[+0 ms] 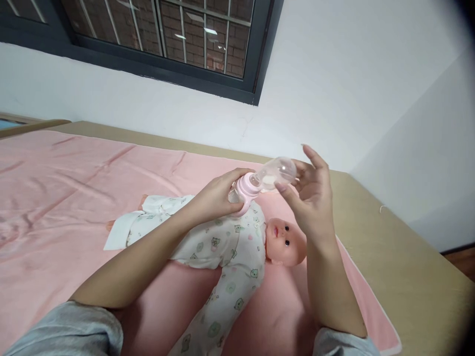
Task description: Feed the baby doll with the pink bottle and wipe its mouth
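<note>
Above the chest of a baby doll (237,232), my left hand (218,195) is wrapped round a feeding bottle (245,190) with a pink collar and pink handle. The bottle is tilted, its top toward the right. A clear rounded cap (278,173) sits at the bottle's top end; whether it is fully seated I cannot tell. My right hand (313,193) has its thumb and some fingers at the cap's far end, the index finger raised away. The doll lies on its back in white patterned clothes, its head below my right hand.
A pink sheet (74,183) with creases lies under the doll on a wooden surface (371,237). White wall (326,89) stands behind and to the right. A dark-framed window (208,81) with bars is at the top.
</note>
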Motion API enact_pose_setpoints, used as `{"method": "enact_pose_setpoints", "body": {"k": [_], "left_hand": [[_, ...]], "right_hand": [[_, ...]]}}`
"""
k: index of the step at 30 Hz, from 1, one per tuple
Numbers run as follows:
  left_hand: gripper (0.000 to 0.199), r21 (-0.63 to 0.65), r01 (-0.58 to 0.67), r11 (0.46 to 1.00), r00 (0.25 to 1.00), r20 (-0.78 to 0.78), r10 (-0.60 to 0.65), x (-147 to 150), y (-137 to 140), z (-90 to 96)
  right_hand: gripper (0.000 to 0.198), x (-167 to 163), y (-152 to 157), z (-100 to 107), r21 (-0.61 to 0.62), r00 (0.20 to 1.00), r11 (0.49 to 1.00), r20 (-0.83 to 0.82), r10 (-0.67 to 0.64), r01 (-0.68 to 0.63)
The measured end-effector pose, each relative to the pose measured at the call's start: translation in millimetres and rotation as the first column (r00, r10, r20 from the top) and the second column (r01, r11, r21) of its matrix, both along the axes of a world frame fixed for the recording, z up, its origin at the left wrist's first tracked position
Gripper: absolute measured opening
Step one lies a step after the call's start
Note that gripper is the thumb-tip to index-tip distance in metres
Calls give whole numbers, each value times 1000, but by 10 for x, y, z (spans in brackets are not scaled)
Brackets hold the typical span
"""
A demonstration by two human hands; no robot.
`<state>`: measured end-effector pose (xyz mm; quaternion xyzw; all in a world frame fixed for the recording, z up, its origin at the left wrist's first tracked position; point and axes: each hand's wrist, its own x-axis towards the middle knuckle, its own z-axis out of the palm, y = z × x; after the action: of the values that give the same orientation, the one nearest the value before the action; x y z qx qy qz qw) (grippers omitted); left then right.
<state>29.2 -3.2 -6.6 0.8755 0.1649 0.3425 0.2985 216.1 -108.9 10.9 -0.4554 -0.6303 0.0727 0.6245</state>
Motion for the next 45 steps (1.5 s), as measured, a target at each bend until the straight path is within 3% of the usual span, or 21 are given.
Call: {"method": "enact_pose_setpoints", "body": {"k": [5,9,12,16,19,21,23,26,31,36,45], "left_hand": [[65,17,-137,990,990,30,136,-33,186,-41],[63,-43,-278,960,960,31,280,-131,442,-42],[62,-75,-365,928,928,46,369,-244,670,-48],[65,-138,-428,893,903,-23,429,-410,958,-85],[72,-185,-414,891,908,-23,418,-515,1095,-109],[76,-166,-408,898,910,0,414,-567,1140,-118],[75,-121,-427,896,902,7,431,-605,1176,-131],[65,-76,-488,870,872,-72,483,-654,1268,-195],[71,-117,-520,846,840,-253,481,-747,1478,-408],[62,-145,-525,839,823,-337,457,-797,1545,-567],[66,-146,-514,845,822,-367,436,-775,1571,-646]], "right_hand": [[69,567,220,-63,35,984,986,-75,-161,164],[70,1286,592,-470,-133,914,923,-146,-379,361],[70,1675,768,-853,-364,814,772,-61,-578,521],[65,1852,788,-1217,-504,717,548,237,-655,667],[63,1851,763,-1389,-558,675,433,355,-647,708],[63,1843,759,-1486,-584,666,388,391,-635,713],[65,1841,763,-1573,-591,668,379,403,-626,712],[70,1852,763,-1677,-560,658,407,372,-655,722],[70,1936,745,-1788,-522,656,453,312,-687,723],[65,2034,746,-1836,-524,645,445,295,-705,726],[62,2035,752,-1850,-528,631,429,291,-719,732]]}}
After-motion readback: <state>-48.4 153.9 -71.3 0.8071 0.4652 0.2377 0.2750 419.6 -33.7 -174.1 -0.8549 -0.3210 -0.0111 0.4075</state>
